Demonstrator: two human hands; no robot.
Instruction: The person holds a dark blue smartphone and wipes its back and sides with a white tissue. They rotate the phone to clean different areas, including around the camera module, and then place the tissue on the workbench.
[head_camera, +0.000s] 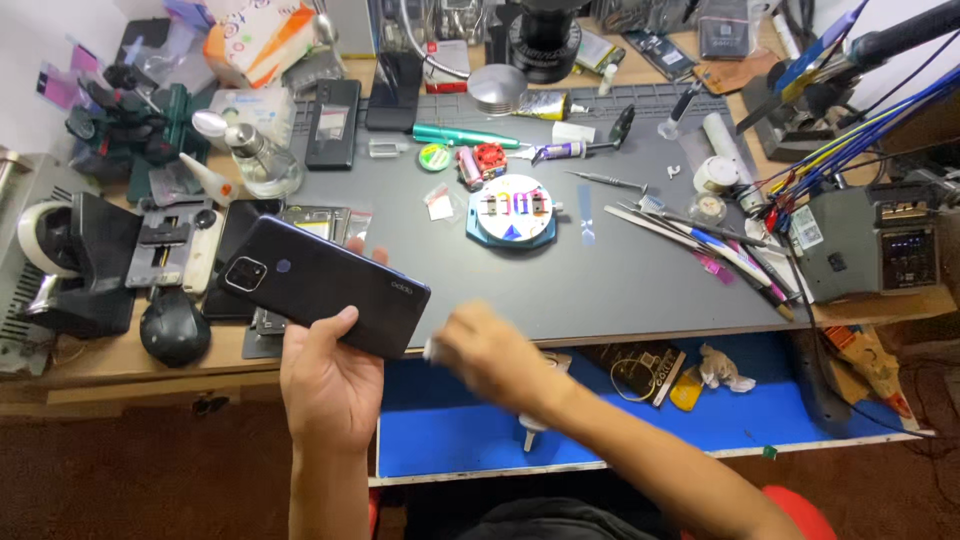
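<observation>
Over the front edge of the worktop (620, 290), seen from the head camera, the left hand (330, 380) grips a dark smartphone (325, 283), back side up, with the camera block toward the left and the thumb across its lower edge. The phone sits tilted, its right end lower, partly above the grey mat and partly past the worktop's edge. Just beside its right corner is the right hand (490, 355), blurred with motion; something small and white (430, 350) shows at its fingertips, but whether the hand is clenched on it I cannot tell. Beneath both hands lies an open blue drawer (700, 420) holding a crumpled tissue (725, 370). Further back on the mat stands a round blue-and-white holder (512, 212), well apart from the phone. Tweezers and brushes (700, 245) lie fanned out to the right, near a grey power unit (870, 250). A black computer mouse (175, 328) rests on the left.
</observation>
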